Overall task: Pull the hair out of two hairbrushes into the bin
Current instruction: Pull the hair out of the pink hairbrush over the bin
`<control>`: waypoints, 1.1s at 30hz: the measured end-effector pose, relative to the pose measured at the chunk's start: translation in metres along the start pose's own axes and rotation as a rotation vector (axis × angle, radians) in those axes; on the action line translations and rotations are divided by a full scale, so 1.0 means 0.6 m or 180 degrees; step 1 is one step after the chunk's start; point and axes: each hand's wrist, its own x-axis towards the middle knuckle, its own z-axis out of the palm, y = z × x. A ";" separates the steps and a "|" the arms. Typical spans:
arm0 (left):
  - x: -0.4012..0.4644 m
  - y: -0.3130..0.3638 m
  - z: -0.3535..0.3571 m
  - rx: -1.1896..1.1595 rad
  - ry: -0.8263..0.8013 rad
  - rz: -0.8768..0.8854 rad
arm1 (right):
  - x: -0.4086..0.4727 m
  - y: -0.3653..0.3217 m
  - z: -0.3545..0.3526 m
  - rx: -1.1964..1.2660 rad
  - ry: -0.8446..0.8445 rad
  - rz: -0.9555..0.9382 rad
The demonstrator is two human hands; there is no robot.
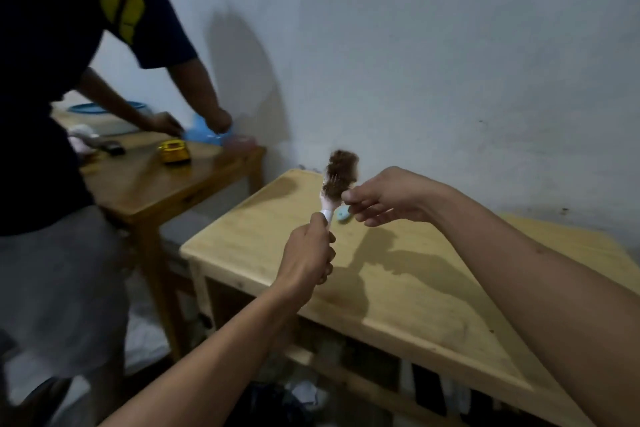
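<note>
Now, left hand: the left hand (308, 258) is wrapped tight around the white handle of the hairbrush (334, 189) and holds it up in the air.
Right hand: the right hand (379, 196) is just to the right of the brush head, with its fingertips (349, 198) pinched at the bottom edge of the hair; it seems to have hold of some strands.
Hair: a brown fluffy clump of hair (343, 168) sits on the bristles, above both hands.
Second brush: a small pale blue thing (343, 215) lies on the wooden table (433, 288), just behind and under the hands. It may be the other brush, but it is too hidden to tell.
Bin: I cannot see a bin anywhere near the hands.
What could go wrong: the clump may rip, so only a bit comes away and the rest stays stuck. Loose hair could fall on the table or floor, since no bin is under the hands. A hard tug could yank the brush out of the left hand.
Writing: big yellow shapes show on the dark shirt (69, 28) of another person, far left of the hands, but they cannot be read. No other labels show.
</note>
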 end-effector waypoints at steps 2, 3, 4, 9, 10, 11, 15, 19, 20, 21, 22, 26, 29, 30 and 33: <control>-0.020 -0.018 -0.047 0.0016 0.0141 0.0038 | 0.002 -0.007 0.045 -0.0102 -0.0203 -0.0111; -0.029 -0.032 -0.070 0.0080 0.0239 0.0059 | 0.004 -0.008 0.067 -0.0149 -0.0295 -0.0142; -0.042 -0.045 -0.093 0.0177 0.0348 0.0081 | 0.005 -0.007 0.091 -0.0198 -0.0387 -0.0167; -0.109 -0.136 -0.199 0.0491 0.0808 0.0100 | -0.003 0.011 0.218 -0.0416 -0.0817 -0.0262; -0.126 -0.151 -0.213 0.0580 0.0946 0.0097 | -0.006 0.017 0.244 -0.0462 -0.0897 -0.0275; -0.142 -0.166 -0.226 0.0673 0.1088 0.0089 | -0.008 0.025 0.271 -0.0491 -0.0973 -0.0283; -0.192 -0.219 -0.267 0.0848 0.1522 -0.0075 | -0.012 0.066 0.368 -0.0590 -0.1174 -0.0334; -0.204 -0.277 -0.292 0.0827 0.1542 -0.0534 | -0.006 0.126 0.447 -0.0820 -0.1189 -0.0348; -0.203 -0.289 -0.294 0.0835 0.1538 -0.0654 | -0.004 0.141 0.461 -0.0853 -0.1129 -0.0343; -0.200 -0.300 -0.296 0.0840 0.1526 -0.0761 | -0.003 0.156 0.472 -0.0880 -0.1056 -0.0323; -0.197 -0.309 -0.296 0.0849 0.1506 -0.0840 | -0.002 0.169 0.480 -0.0909 -0.0976 -0.0296; -0.189 -0.346 -0.292 0.1026 0.1424 -0.1161 | 0.001 0.216 0.489 -0.1154 -0.0823 -0.0150; -0.176 -0.375 -0.296 0.1146 0.1519 -0.1461 | 0.002 0.243 0.475 -0.1264 -0.0913 0.0062; -0.171 -0.382 -0.299 0.1143 0.1570 -0.1525 | 0.003 0.252 0.468 -0.1258 -0.0972 0.0141; -0.160 -0.396 -0.304 0.1243 0.1628 -0.1587 | 0.012 0.285 0.445 -0.1228 -0.1094 0.0368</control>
